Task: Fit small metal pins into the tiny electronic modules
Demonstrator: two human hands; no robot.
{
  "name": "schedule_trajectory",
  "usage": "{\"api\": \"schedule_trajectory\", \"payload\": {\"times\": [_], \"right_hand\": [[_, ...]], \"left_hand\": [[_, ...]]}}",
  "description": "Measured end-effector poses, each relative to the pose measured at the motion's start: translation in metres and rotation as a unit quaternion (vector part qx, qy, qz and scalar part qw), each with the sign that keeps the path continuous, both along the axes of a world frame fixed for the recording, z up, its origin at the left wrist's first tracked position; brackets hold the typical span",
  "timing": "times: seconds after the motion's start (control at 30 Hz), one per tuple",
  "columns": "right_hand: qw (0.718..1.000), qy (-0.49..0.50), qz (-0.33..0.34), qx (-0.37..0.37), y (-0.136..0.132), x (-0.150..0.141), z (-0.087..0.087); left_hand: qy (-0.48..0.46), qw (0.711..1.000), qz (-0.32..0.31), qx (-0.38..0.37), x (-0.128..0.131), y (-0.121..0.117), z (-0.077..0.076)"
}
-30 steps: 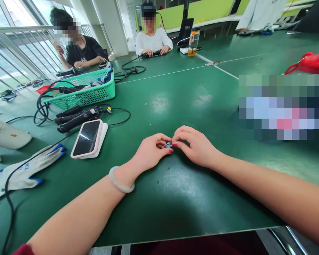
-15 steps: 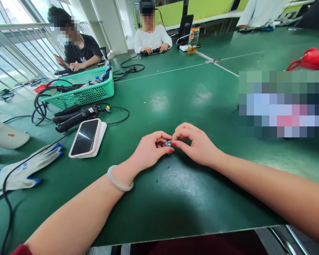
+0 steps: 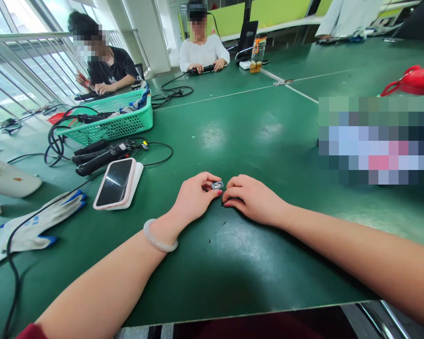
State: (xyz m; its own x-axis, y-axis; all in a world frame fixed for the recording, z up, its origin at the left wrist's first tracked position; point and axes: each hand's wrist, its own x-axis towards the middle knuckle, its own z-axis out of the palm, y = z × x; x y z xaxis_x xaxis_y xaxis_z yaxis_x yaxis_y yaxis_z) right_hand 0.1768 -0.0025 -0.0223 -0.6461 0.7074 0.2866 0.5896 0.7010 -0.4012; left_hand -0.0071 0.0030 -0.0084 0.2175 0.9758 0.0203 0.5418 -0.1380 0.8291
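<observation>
At the left of the green table (image 3: 183,141), a white-and-blue glove (image 3: 35,230) lies flat, crossed by a black cable (image 3: 12,263). Next, a phone (image 3: 116,183) rests face up, with a green basket (image 3: 127,123) behind it. A pale bracelet (image 3: 152,239) encircles the left wrist. The left hand (image 3: 196,197) is closed to a pinch, gripping a small part (image 3: 217,185) between thumb and fingers; the part projects toward the right hand (image 3: 249,197). That hand sits just beside it, fingers curled, spacing narrow. A tiny dark piece (image 3: 223,204) shows at its thumb tip; whether it is gripped cannot be told. Farther back stands a bottle (image 3: 257,59).
</observation>
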Motion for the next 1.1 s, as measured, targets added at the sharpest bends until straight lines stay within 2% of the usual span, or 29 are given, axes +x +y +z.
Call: {"api": "schedule_trajectory", "payload": {"times": [0.3, 0.47, 0.6, 0.77, 1.1], "right_hand": [[0.996, -0.033, 0.027, 0.081, 0.004, 0.000, -0.002], [0.996, -0.048, 0.025, 0.065, 0.006, 0.003, -0.003], [0.999, 0.007, -0.002, 0.050, 0.004, 0.004, 0.002], [0.993, 0.083, -0.027, 0.075, 0.001, 0.003, 0.007], [0.992, 0.087, -0.019, 0.094, 0.000, 0.006, 0.008]], "left_hand": [[0.002, 1.000, -0.004, -0.003, -0.001, 0.000, 0.000], [0.014, 1.000, -0.004, -0.016, -0.001, 0.000, 0.000], [0.023, 0.999, -0.025, -0.015, 0.000, -0.002, 0.002], [0.015, 0.999, -0.049, -0.018, 0.003, -0.008, 0.007], [-0.021, 0.995, -0.077, -0.060, 0.006, -0.009, 0.013]]}}
